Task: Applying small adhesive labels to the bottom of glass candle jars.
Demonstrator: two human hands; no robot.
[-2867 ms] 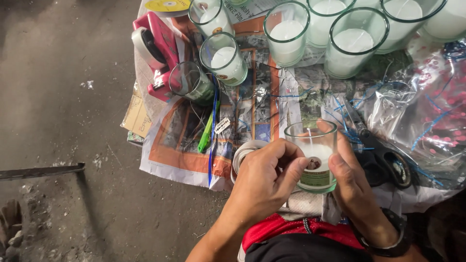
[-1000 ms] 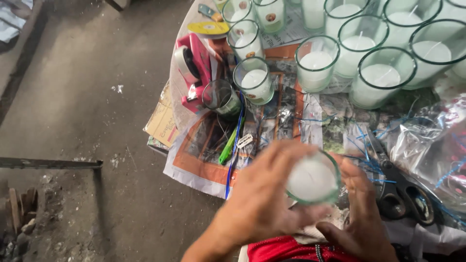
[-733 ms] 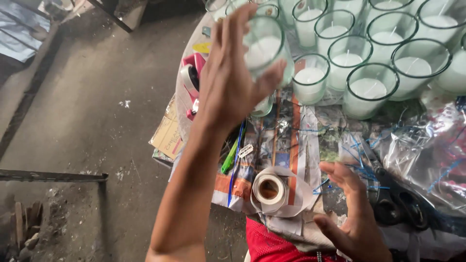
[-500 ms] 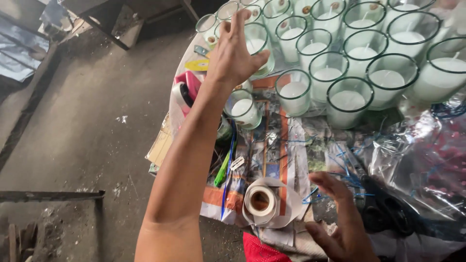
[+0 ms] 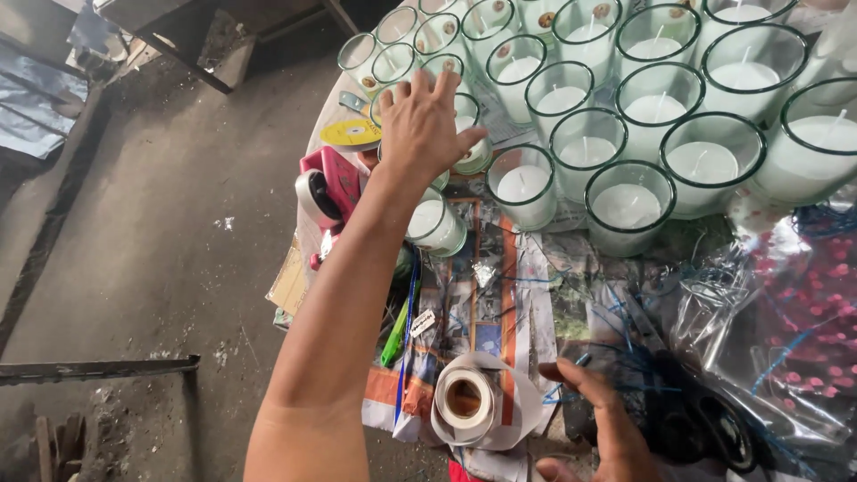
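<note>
With my left hand (image 5: 427, 125) spread over the wax-filled clear glass candle jar (image 5: 464, 134) among its rows and my right hand (image 5: 607, 428) open, empty, I'd seat it gently without knocking neighbours.

Round yellow label (image 5: 351, 134) just left of left hand (image 5: 427, 125); white label roll (image 5: 464, 399) and clear red-dotted plastic bag (image 5: 794, 321) near right hand (image 5: 600, 427).

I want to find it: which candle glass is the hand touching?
The candle glass under the left hand, in the rows' left part. The other glasses stand untouched; the right hand is near the tape roll.
</note>
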